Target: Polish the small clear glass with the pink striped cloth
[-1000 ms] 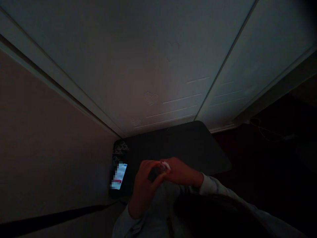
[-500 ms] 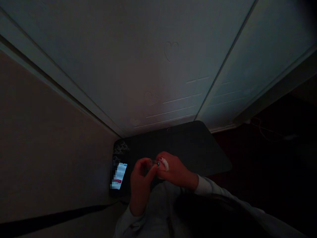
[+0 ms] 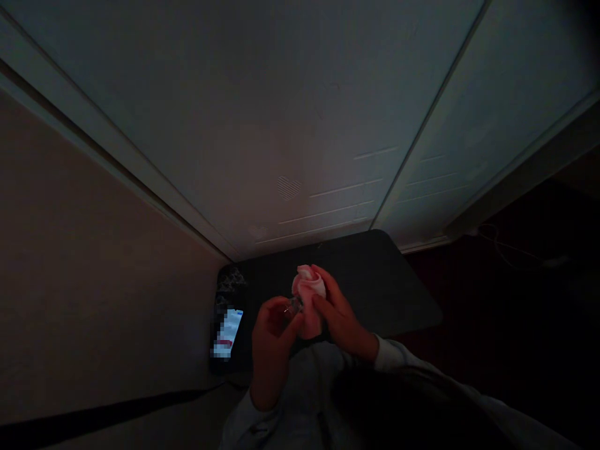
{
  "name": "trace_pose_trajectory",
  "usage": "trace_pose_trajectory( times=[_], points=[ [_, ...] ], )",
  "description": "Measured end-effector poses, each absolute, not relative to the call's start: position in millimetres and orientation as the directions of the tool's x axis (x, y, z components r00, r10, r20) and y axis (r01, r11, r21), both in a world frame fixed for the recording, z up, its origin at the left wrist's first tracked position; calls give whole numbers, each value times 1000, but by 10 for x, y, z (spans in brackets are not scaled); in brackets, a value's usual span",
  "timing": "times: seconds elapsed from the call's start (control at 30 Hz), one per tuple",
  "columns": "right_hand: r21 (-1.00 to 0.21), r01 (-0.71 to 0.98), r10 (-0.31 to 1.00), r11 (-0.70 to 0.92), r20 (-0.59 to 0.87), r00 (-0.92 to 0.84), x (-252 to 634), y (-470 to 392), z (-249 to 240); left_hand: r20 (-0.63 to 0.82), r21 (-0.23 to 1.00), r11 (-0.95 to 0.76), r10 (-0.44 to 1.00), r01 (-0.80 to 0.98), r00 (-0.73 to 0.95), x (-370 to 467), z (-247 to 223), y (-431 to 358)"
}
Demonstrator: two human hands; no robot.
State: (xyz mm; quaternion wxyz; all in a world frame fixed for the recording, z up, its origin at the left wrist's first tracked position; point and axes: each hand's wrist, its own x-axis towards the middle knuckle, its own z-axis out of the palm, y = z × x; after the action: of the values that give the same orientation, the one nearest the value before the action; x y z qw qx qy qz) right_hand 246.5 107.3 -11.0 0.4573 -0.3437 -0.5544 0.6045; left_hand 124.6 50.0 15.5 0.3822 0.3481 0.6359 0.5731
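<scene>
My left hand is closed, with fingertips and thumb pinching a small clear object, perhaps glass or plastic; its exact kind is too dark to make out. Against that object's right side rests a folded pink and white cloth. My right hand grips the cloth from the right, thumb on the near face and fingers behind it. Both hands are held close together above the dark table.
A lit phone lies at the table's left end, beside a dark patterned item. A pale panel with embossed hearts rises behind the table, and a wall stands at left. A white cable runs along the dark right side.
The cloth, mostly hidden inside my right hand before, now shows spread upward and downward. My right hand has opened out around it and shifted slightly right. My left hand keeps its pinch.
</scene>
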Motion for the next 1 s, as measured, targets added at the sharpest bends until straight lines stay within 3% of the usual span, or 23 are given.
trace_pose_trajectory(
  times=[0.47, 0.7, 1.0],
  points=[
    [-983, -84, 905, 163, 183, -383, 2448, 1070, -88, 126, 932, 5, 933, 362, -336, 1274, 199, 400],
    [-985, -173, 912, 25, 94, -400, 2370, 1068, -109, 380, 732, -164, 904, 661, -196, 1279, 254, 411],
    [-921, -329, 910, -208, -58, -411, 2355, 1112, 94, 528, 584, -347, 849, 734, -19, 1272, 204, 397]
  ],
)
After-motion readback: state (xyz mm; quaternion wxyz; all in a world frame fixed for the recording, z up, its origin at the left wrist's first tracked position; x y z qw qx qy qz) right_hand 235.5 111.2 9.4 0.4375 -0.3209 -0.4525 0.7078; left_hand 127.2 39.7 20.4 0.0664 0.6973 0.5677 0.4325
